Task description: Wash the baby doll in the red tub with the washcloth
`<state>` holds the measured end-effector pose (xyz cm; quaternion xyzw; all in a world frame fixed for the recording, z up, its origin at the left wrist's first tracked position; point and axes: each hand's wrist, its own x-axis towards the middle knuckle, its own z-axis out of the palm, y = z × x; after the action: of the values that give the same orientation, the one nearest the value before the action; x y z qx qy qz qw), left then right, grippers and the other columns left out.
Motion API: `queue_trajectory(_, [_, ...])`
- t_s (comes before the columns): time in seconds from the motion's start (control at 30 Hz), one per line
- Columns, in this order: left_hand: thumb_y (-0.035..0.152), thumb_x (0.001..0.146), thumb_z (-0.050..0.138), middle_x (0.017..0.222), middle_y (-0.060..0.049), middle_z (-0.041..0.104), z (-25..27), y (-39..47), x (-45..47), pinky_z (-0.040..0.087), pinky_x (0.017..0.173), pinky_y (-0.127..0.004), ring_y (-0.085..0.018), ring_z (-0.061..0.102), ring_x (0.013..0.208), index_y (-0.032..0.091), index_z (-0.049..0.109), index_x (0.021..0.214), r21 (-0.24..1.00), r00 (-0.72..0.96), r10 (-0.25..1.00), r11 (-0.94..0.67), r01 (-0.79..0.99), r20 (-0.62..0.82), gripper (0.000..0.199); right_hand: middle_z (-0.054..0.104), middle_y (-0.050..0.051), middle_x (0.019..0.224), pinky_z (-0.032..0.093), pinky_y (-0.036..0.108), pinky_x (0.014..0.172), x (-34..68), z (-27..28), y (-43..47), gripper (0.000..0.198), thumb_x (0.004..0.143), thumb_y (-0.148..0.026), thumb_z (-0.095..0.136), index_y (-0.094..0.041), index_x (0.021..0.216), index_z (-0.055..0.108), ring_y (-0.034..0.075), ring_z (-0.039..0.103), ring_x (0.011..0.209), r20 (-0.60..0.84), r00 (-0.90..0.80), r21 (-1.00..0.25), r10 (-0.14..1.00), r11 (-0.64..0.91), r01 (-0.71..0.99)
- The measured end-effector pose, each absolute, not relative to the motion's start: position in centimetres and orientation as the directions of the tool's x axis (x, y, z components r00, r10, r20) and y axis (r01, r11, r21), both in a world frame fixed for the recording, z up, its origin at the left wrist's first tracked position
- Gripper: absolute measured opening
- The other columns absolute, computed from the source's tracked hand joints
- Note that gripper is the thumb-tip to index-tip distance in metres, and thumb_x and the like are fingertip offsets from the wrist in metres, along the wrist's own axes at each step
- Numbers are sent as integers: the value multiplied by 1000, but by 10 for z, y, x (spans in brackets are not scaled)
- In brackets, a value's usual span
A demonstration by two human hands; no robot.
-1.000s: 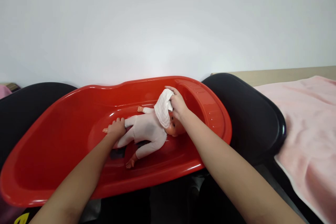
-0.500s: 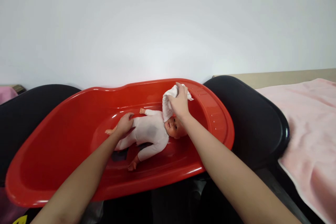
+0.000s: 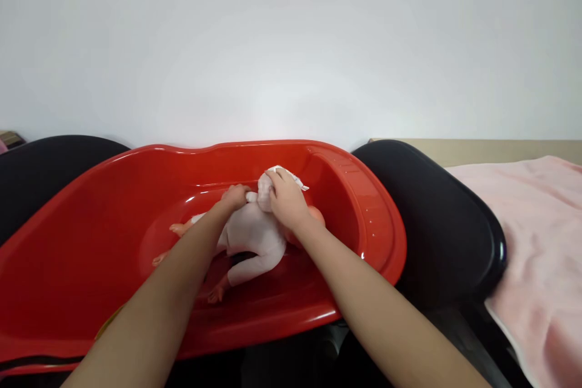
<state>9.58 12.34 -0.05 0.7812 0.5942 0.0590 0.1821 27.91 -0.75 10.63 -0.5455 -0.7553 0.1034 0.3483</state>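
Head view, doll [image 3: 252, 236]: lies in the red tub [image 3: 91, 267], head toward the right end.
Right hand [image 3: 284, 203]: fingers closed on a white cloth [image 3: 284, 174], pressing it to the doll's shoulder (apparently wiping).
Left hand [image 3: 234, 196]: curled around the doll's far arm, likely steadying it.
Beyond: black seats [image 3: 436, 212], pink towel [image 3: 541, 242].

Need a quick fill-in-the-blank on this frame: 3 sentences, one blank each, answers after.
1. The doll lies inside a tub whose colour is ____.
2. The right hand presses a white ____ against the doll.
3. The towel spread at the right is coloured ____.
The left hand rests on the doll too.
Answers: red; cloth; pink
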Motion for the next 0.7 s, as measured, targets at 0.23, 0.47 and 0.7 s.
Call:
queue_trajectory(0.23, [24,86,56,105,-16,71,11,108,90,48,87,-41,-31,65,99,18,69,89,239,214,971,-184,953,-105,15,46,14,154,33,42,122,283,98,-2,59,94,-16,36,-13,152,46,24,40,145,439,9,-657,898,315,685])
queue_trajectory(0.47, [28,79,60,79,-4,69,39,67,93,44,66,-29,-21,61,75,19,65,76,727,207,973,-215,652,103,10,52,13,149,32,44,121,307,117,18,50,94,-17,39,-16,140,57,22,42,143,531,-42,-605,846,414,680])
queue_trajectory(0.7, [19,68,64,92,-7,72,34,44,95,50,68,-28,-19,64,79,16,68,96,990,97,993,51,134,-64,29,71,5,122,52,34,98,261,81,36,36,94,-21,48,-22,126,65,17,66,110,182,-413,-857,893,349,378])
